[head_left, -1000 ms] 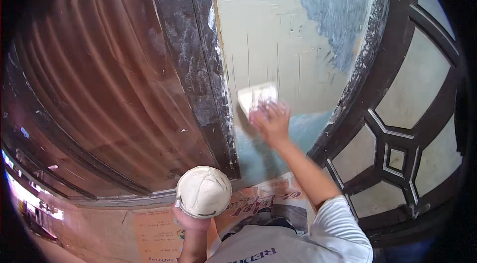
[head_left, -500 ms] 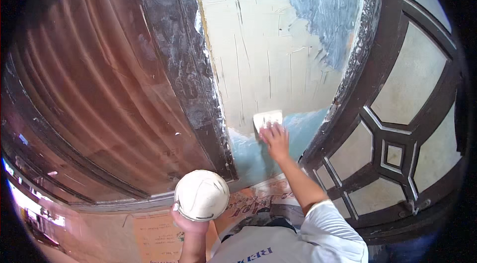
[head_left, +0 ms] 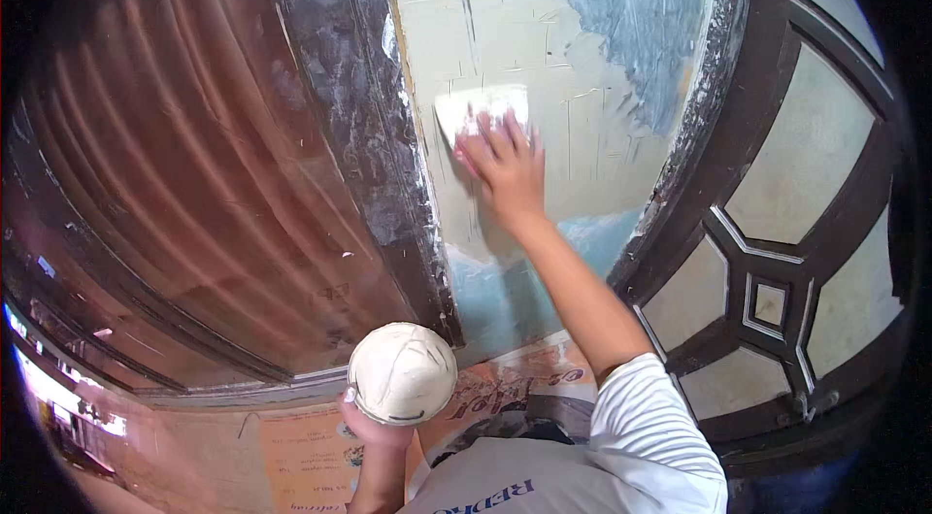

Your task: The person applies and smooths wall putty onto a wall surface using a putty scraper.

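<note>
Two hands (head_left: 512, 172) (head_left: 377, 431), one spreader (head_left: 482, 104), one mound (head_left: 402, 373)

Left hand (head_left: 382, 431) partly behind the pale mound (head_left: 403, 373), right hand (head_left: 512, 170) slightly blurry.

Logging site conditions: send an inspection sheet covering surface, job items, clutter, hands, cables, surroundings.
Surface: wall panel cream-coated, with line marks; grey patch upper right, pale-blue area at bottom.
Job items: flat whitish tool at the panel; round cream item.
Clutter: orange printed sheeting on floor.
Hands: left hand holds the round item from below; right hand holds the tool, slightly blurred.
Cables: nothing seen for certain.
Surroundings: dark door right; brown rippled panel left.
</note>
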Available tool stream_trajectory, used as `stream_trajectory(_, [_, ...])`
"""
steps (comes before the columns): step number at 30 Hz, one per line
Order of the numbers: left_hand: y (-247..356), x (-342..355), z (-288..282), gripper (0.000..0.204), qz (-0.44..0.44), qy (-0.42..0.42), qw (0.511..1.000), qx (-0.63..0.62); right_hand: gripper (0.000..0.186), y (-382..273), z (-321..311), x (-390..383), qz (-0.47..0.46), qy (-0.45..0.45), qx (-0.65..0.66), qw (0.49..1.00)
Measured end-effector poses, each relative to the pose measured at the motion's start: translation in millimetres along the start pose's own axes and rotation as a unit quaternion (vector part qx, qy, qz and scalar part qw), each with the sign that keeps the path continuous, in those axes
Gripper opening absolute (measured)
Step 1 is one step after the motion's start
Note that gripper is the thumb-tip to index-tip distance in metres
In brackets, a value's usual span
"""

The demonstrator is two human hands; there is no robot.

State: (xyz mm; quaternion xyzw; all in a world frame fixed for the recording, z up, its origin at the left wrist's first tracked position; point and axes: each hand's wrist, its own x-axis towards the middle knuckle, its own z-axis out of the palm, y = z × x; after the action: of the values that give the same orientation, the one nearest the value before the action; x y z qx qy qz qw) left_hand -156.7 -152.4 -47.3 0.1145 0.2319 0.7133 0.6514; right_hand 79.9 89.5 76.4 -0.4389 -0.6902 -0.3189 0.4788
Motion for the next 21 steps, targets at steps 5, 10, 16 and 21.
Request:
stream_trajectory(5, [-0.7,-1.9,-6.7,0.069,0.022,-0.015,1.0,0.008,0.032,-9.1,34.3,-209.4,0.061,-0.155,0.046,0.985])
stream_trajectory(10, [3.8,5.8,-47.9,0.071,0.075,-0.032,0.989,0.126,0.029,-16.8,8.0,-273.5,0.108,-0.249,0.118,0.955])
stream_trajectory(16, [1.5,-1.3,-3.4,0.071,0.009,-0.003,1.0,0.009,0.029,4.0,-10.7,-156.8,0.082,-0.074,0.098,0.989])
stream_trajectory(21, [2.3,-2.1,-6.9,0.071,-0.022,0.009,0.999,-0.022,0.037,44.1,-40.7,20.4,0.011,0.076,0.002,0.997])
